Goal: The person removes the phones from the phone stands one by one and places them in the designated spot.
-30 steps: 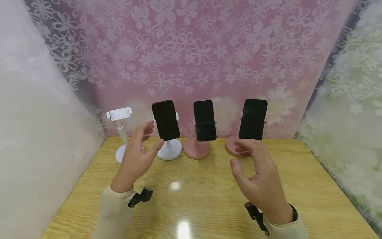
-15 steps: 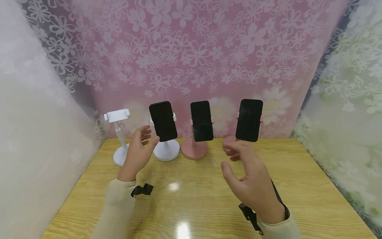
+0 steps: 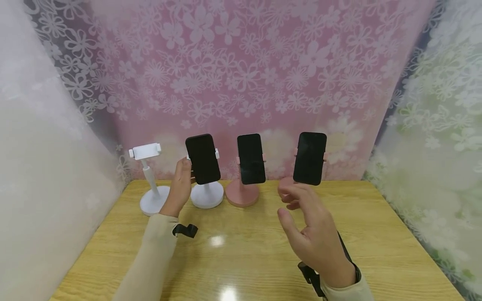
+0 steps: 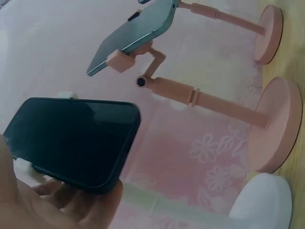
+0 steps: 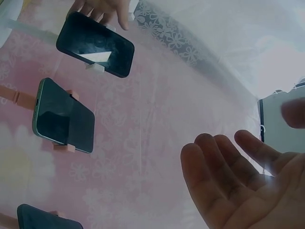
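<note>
In the head view a black smartphone (image 3: 203, 159) is clamped upright in a white phone stand (image 3: 207, 195). My left hand (image 3: 180, 184) is at its left edge, fingers reaching behind the phone and thumb beside the white clamp. The left wrist view shows these fingers (image 4: 90, 205) under the phone's edge; contact is hard to tell. My right hand (image 3: 314, 234) hovers over the table, fingers loosely bent and holding nothing, in front of a pink stand with a black phone (image 3: 310, 159). Another phone (image 3: 251, 159) sits in the middle pink stand (image 3: 242, 194).
A white phone stand (image 3: 144, 151) without a phone stands at the far left. All the stands line the back of the wooden table (image 3: 233, 251), close to a pink floral curtain (image 3: 241, 83). Pale curtains hang at both sides.
My left hand has moved up to the left phone's edge, its fingers passing behind it. My right hand stays raised and has shifted slightly left in view. The head view has shifted a little.
</note>
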Demonstrator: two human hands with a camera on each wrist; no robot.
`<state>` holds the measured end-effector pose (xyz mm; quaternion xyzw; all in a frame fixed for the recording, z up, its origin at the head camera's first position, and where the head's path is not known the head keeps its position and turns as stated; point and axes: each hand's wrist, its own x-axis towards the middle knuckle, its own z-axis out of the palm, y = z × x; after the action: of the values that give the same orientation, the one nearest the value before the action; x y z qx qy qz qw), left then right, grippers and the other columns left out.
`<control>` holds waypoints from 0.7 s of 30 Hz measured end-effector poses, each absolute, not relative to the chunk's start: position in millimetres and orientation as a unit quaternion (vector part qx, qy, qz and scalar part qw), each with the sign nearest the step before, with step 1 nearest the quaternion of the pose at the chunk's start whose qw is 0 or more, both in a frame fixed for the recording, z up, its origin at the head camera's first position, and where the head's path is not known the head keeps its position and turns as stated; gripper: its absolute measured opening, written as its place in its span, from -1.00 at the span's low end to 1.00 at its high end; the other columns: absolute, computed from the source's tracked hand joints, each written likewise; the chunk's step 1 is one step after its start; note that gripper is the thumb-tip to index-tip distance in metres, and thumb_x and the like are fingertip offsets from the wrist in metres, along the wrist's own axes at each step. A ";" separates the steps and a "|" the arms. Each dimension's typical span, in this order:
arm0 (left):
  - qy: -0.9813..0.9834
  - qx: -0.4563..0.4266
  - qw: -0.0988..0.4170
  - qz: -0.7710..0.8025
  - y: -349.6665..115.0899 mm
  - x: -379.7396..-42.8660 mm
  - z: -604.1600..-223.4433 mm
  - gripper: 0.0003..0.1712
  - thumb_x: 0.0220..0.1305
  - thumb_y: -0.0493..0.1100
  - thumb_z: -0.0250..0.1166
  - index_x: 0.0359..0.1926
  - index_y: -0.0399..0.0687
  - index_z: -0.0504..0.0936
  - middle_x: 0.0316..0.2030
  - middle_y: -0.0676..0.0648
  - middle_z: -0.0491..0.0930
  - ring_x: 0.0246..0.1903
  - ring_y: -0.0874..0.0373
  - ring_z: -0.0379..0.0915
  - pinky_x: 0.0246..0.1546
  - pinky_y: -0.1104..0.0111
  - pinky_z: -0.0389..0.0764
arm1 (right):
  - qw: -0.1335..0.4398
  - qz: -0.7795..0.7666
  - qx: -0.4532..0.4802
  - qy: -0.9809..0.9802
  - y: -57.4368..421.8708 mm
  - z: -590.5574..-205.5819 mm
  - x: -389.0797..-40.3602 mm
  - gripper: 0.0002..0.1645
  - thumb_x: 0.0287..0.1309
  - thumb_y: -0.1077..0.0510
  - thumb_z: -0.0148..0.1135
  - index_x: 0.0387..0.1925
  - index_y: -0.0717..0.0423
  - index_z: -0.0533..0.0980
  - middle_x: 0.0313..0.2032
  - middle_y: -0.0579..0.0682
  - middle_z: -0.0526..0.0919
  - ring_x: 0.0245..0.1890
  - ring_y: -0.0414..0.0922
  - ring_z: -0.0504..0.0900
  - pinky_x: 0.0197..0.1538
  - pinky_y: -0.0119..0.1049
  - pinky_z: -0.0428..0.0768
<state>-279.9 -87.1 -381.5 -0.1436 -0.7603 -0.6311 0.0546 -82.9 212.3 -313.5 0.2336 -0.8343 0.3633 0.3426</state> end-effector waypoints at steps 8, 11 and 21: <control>-0.752 -0.136 0.087 -0.638 -70.2 -289.0 -390.0 -0.18 0.64 0.30 -0.39 0.63 -0.13 -0.14 0.58 -0.26 -0.03 0.58 -0.13 -0.15 0.55 -0.10 -0.09 | 0.353 0.384 0.260 -0.813 214.3 -312.1 -80.4 -0.52 0.39 0.32 0.06 0.30 0.11 0.47 0.12 -0.02 0.58 -0.02 -0.11 0.61 0.04 -0.34 0.63; -0.744 -0.126 0.105 -0.648 -68.3 -292.1 -392.3 -0.17 0.63 0.32 -0.36 0.62 -0.13 -0.09 0.56 -0.26 0.05 0.57 -0.13 -0.07 0.54 -0.07 -0.02 | 0.347 0.383 0.261 -0.815 212.0 -312.6 -81.1 -0.53 0.37 0.32 0.07 0.28 0.11 0.47 0.11 -0.03 0.59 -0.02 -0.13 0.61 0.02 -0.30 0.65; -0.689 -0.129 0.143 -0.698 -57.9 -297.7 -399.2 -0.44 0.68 0.08 -0.17 0.40 -0.24 0.22 0.20 -0.19 0.45 0.13 0.11 0.44 0.25 0.22 0.39 | 0.322 0.368 0.252 -0.835 210.6 -314.9 -81.0 -0.53 0.32 0.34 0.13 0.24 0.12 0.48 0.11 -0.04 0.60 -0.03 -0.13 0.62 0.00 -0.29 0.67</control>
<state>-297.7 -57.9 -399.2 -0.1292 -0.6893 -0.6983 0.1433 -81.0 210.6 -314.9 0.2525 -0.8349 0.3680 0.3223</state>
